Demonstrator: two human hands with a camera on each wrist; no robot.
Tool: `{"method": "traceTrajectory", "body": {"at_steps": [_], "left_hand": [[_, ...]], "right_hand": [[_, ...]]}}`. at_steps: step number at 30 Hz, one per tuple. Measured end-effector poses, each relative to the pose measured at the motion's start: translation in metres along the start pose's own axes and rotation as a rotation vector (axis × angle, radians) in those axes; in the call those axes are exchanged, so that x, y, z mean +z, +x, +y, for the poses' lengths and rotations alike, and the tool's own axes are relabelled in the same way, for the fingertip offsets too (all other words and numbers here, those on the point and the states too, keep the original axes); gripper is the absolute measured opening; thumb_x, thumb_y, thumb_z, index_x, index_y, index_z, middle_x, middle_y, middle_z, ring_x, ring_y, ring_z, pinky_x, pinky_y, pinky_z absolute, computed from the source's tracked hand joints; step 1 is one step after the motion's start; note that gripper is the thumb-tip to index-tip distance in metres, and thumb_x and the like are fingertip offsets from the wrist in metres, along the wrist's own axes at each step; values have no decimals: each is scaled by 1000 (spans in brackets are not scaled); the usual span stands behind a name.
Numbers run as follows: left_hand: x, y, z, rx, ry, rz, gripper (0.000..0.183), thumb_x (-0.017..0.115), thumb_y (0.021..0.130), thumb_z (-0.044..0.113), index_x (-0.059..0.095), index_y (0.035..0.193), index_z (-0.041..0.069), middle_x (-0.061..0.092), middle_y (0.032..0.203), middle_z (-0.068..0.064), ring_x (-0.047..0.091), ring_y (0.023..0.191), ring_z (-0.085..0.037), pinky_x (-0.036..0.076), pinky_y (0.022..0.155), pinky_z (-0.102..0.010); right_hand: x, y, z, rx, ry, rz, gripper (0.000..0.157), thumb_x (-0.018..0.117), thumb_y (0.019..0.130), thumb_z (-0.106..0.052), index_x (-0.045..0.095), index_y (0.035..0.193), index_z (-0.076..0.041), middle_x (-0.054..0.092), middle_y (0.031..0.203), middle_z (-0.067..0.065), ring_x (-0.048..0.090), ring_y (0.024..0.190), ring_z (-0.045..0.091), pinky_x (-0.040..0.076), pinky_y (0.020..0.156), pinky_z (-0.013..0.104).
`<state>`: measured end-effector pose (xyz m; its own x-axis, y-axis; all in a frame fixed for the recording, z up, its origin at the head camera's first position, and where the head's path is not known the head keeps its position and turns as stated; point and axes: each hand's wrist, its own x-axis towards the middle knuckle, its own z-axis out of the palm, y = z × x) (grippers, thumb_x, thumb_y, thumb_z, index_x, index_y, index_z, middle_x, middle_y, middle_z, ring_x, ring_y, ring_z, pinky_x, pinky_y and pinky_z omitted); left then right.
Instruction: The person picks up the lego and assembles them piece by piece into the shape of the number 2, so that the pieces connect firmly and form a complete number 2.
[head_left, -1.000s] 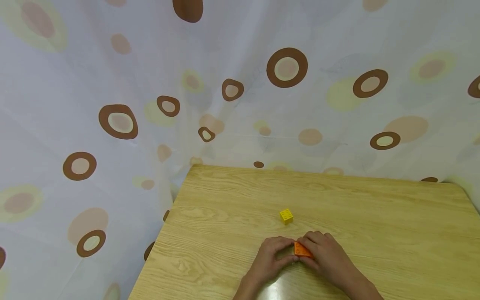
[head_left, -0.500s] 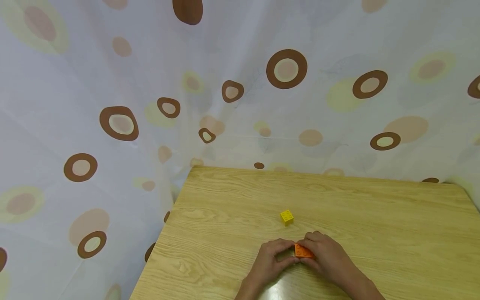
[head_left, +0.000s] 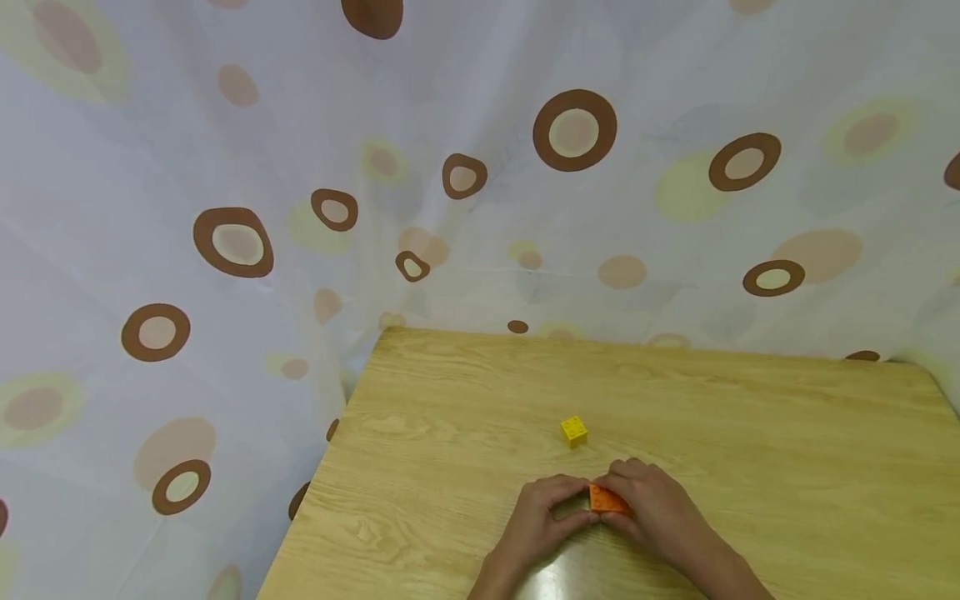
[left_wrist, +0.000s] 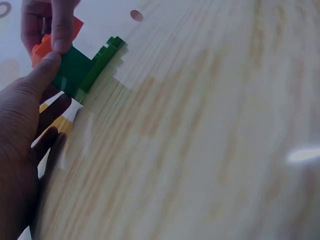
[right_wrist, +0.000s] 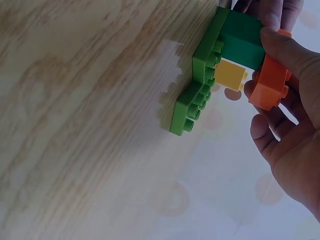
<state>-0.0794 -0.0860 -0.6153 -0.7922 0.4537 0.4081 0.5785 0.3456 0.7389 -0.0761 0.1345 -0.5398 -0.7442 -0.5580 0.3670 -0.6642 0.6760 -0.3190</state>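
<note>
A small stack of toy building bricks stands on the table between both hands. Its top is an orange brick [head_left: 609, 500]. Beneath that, in the right wrist view, come a dark green brick [right_wrist: 242, 37] and flat light green bricks [right_wrist: 207, 55] at the base, one end jutting out sideways. The left hand [head_left: 534, 523] pinches the stack's left end between thumb and fingertips. From the other side, the right hand [head_left: 660, 517] grips the orange brick, thumb in front and fingers behind, covering its right part. The green bricks are hidden in the head view.
A yellow brick [head_left: 573, 431] sits apart on the wooden table [head_left: 450, 400], just beyond the hands. Behind the table and along its left side hangs a white curtain [head_left: 480, 100] with brown and yellow spots. Light glares off the table's near part.
</note>
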Motion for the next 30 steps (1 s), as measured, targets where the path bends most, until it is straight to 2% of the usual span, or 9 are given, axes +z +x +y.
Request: {"method": "traceTrajectory", "body": {"at_steps": [6,8,10,12,16,19,22,26,30], "left_hand": [[0,0,0,-22,27,-1,39,76,98,32,74,132,12,75,127,6,68,119,-5,53,102,-25],[0,-1,0,-33,28,-8,40,76,98,33,73,132,13,74,127,6,67,119,-5,53,103,-26],[0,-1,1,-43,24,-15,40,77,98,34,73,132,14,74,127,6,67,119,-5,53,103,-27],[0,-1,1,-44,28,-19,40,77,97,34,73,132,15,74,127,7,67,119,-5,53,103,-28],[-2,0,0,-60,27,-26,39,78,97,34,72,132,18,73,128,8,66,119,-4,52,104,-31],[-4,0,-1,-85,18,-33,40,79,97,34,70,133,20,72,129,9,65,120,-4,51,105,-32],[-5,0,-3,-92,23,-44,43,79,96,36,69,135,21,71,131,10,64,122,-3,51,106,-30],[-3,0,-3,-90,18,-57,46,77,96,38,68,137,20,69,133,12,62,124,-2,50,107,-29],[-2,1,-4,-75,13,-57,45,74,98,39,67,139,21,69,134,14,62,125,-1,49,107,-28]], "right_hand": [[0,0,1,7,-32,-37,38,93,78,-32,78,109,-15,69,100,-9,61,88,12,54,74,40],[-1,-2,3,15,-28,-64,43,94,78,-33,77,113,-15,70,105,-8,64,93,15,54,77,43],[-5,-5,7,38,14,-88,49,94,78,-34,76,118,-14,71,110,-7,65,98,16,54,79,45],[-11,-7,13,72,91,-102,52,92,82,-38,75,124,-13,70,116,-7,65,101,15,55,82,45],[-23,1,31,126,241,-60,37,80,96,-34,74,127,-15,69,117,-11,63,100,10,57,81,39],[-25,19,48,114,264,-33,26,76,100,-24,74,124,-15,69,114,-9,64,97,12,58,78,38],[-20,36,65,87,269,-73,28,77,99,-20,73,125,-11,69,116,-1,66,98,20,59,81,44],[-2,51,81,89,340,-169,43,79,98,-23,67,135,-4,67,123,9,66,103,29,58,87,49],[21,59,87,114,384,-208,61,80,96,-29,58,147,-5,65,127,7,63,105,25,56,89,46]]}}
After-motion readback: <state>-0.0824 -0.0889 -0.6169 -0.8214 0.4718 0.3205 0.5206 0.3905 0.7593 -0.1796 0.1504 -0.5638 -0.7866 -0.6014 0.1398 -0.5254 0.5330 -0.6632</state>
